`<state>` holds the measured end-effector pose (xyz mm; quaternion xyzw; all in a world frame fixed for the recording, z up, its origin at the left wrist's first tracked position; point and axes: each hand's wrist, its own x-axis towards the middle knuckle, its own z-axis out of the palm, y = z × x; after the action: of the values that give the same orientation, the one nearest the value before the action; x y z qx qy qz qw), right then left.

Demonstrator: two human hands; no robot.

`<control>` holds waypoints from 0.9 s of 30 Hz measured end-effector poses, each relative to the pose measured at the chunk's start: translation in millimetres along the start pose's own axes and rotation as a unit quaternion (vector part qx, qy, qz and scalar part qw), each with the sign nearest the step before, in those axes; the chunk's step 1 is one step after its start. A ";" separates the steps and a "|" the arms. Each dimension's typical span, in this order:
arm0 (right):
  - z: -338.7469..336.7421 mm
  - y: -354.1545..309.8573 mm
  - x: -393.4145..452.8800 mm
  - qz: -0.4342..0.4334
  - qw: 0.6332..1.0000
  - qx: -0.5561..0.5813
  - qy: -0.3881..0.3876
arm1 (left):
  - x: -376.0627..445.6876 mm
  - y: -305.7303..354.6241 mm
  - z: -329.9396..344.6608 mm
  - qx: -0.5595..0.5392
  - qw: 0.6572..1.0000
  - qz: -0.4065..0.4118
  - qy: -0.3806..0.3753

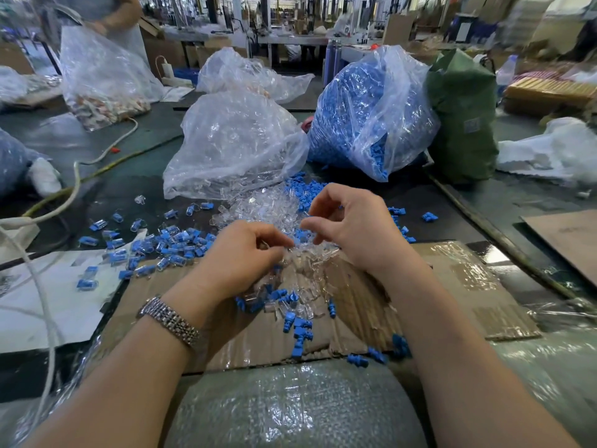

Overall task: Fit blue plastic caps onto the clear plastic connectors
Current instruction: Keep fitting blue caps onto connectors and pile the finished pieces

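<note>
While the left hand [248, 250] is pinching a clear connector [292, 253], the right hand [347, 227] is curling beside it; whether it is holding a blue cap is unclear.

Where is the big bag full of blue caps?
In the head view, the bag of blue caps sits right of centre at the back, between the clear bag of connectors and a green bag.

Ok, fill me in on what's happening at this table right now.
A person is fitting blue caps onto clear connectors by hand. Both hands work over a loose heap of clear connectors: the left hand pinches a clear piece, and the right hand has curled fingertips at the same spot, though what it holds is unclear. Assembled pieces lie scattered to the left, loose blue caps on the cardboard. Behind stand a bag of clear parts and a bag of blue caps.
</note>
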<state>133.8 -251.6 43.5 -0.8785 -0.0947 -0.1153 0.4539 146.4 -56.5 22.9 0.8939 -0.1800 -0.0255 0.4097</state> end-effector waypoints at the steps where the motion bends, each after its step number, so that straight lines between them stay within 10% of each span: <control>1: -1.0 -0.3 -0.1 0.001 0.999 0.043 0.000 | 0.1 -0.5 -3.3 -0.052 0.998 -0.017 0.016; 6: -5.2 -6.0 -1.7 -0.010 0.982 0.189 -0.018 | 0.4 -3.7 -16.7 -0.427 0.899 -0.097 -0.005; 11: -8.3 -7.5 -2.8 -0.041 0.977 0.207 -0.033 | 0.3 -3.0 -17.2 -0.541 0.830 -0.124 -0.058; 27: -0.1 -10.0 -5.9 -0.158 0.987 0.016 -0.008 | -3.3 5.3 -11.4 -0.528 0.842 -0.098 -0.050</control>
<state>125.4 -246.3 49.7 -0.8457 -0.2381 -0.1770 0.4436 143.9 -50.3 34.1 0.5530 -0.0708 -0.2013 0.8054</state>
